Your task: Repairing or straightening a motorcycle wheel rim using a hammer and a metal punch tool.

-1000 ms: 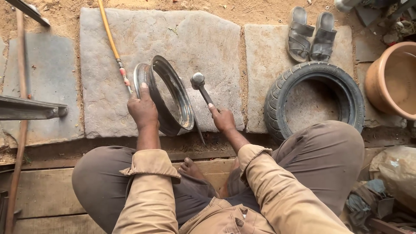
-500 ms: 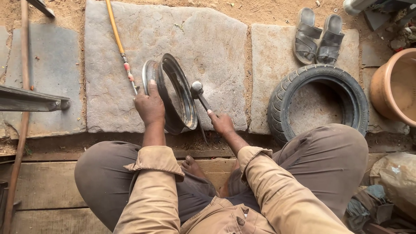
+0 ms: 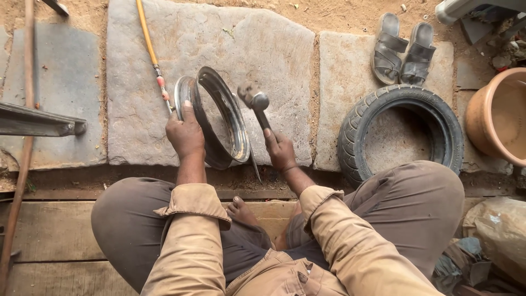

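Observation:
A shiny metal wheel rim [image 3: 222, 118] stands on edge on a grey stone slab [image 3: 219, 49]. My left hand [image 3: 185, 133] grips the rim's near-left edge and holds it upright. My right hand [image 3: 279, 149] is closed around the handle of a hammer [image 3: 256, 103], whose metal head is raised just to the right of the rim and a little blurred. I sit cross-legged on wooden planks [image 3: 49, 235] right behind the slab, with a bare foot [image 3: 241, 211] showing between my knees.
A black rubber tyre [image 3: 400, 129] lies flat by my right knee. A pair of sandals [image 3: 402, 49] sits beyond it, and a terracotta pot [image 3: 498, 118] stands at far right. An orange-handled rod [image 3: 150, 52] lies left of the rim. A metal bar [image 3: 38, 121] juts in from the left.
The hammer head has lifted off the rim and swung up and to the right. My left hand keeps its hold on the rim, which has not shifted.

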